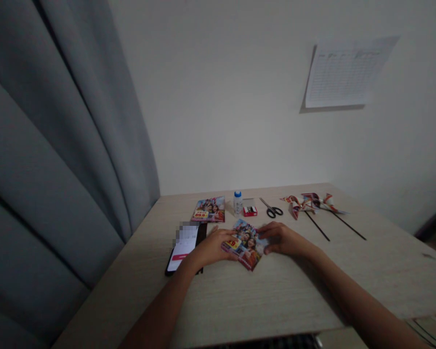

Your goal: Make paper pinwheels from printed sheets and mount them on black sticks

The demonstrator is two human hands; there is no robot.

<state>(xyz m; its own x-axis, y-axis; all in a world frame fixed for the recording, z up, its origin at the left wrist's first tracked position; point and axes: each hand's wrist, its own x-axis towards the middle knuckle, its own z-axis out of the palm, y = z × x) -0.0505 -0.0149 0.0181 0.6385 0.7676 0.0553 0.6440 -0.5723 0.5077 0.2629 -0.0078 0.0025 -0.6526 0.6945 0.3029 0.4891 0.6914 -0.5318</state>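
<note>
A colourful printed leaflet [247, 244], turned at a slant, lies at the middle of the table between my hands. My left hand [217, 247] grips its left edge, thumb and fingers closed on the paper. On the opposite side my right hand [280, 239] pinches the right edge. The fingers cover parts of both edges. Just beyond the leaflet are a small red box [250, 211] and a white bottle with a blue cap [237, 202]. A phone with a lit screen [183, 247] lies close to my left wrist.
A stack of similar leaflets [210, 209] lies at the back left. Black-handled scissors [272, 209] rest behind my right hand. Two paper pinwheels on black sticks [318, 225] lie farther right. The wall borders the table's back; a grey curtain [72, 169] hangs at the left.
</note>
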